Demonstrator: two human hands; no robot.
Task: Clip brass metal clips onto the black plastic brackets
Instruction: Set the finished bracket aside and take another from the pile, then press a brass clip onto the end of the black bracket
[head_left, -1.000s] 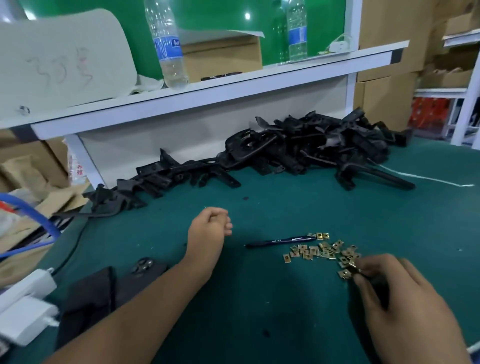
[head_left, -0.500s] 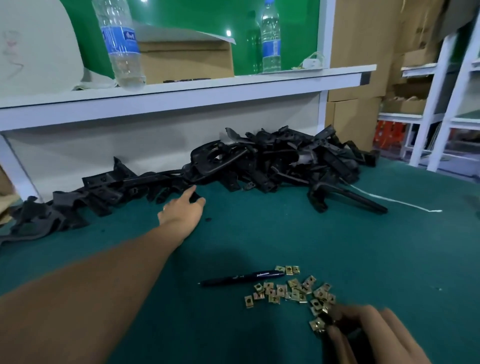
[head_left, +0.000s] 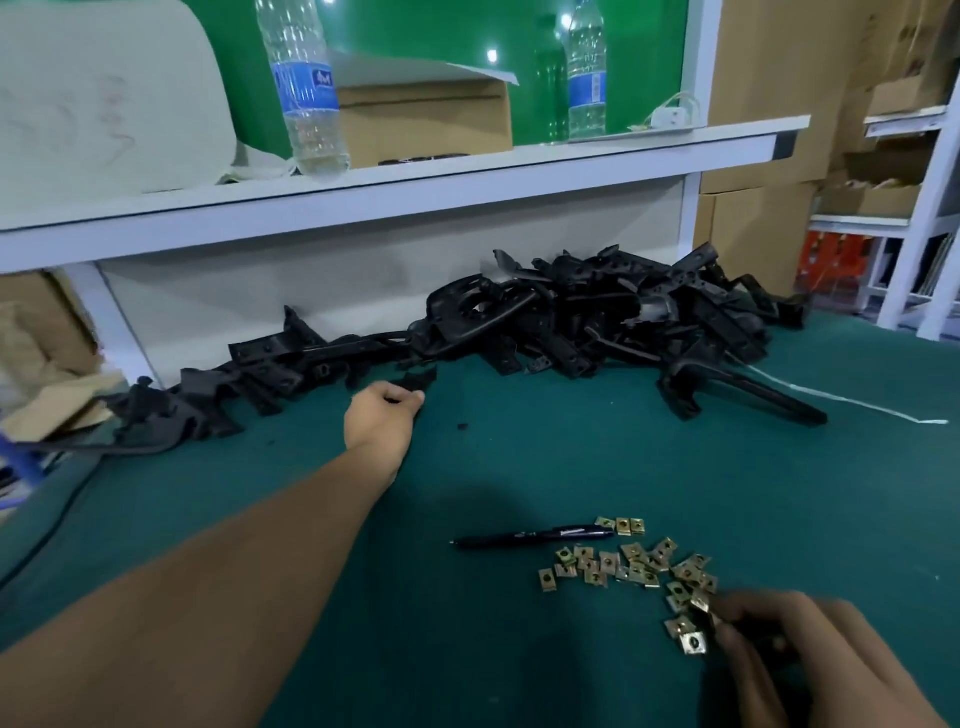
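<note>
Fingers of the left hand (head_left: 382, 415) have reached the black plastic brackets (head_left: 571, 322) at the desk's back, curling onto one piece; right hand (head_left: 795, 654) pinches among brass clips (head_left: 631, 564), its grip blurred.

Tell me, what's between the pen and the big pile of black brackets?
Only bare green mat lies between the pen and the bracket pile, as the head view shows.

Factory assembly bench: green mat (head_left: 519, 467), brackets (head_left: 597, 322) heaped on it, cartons (head_left: 763, 93) stacked behind, racking (head_left: 914, 218) beside them
</note>
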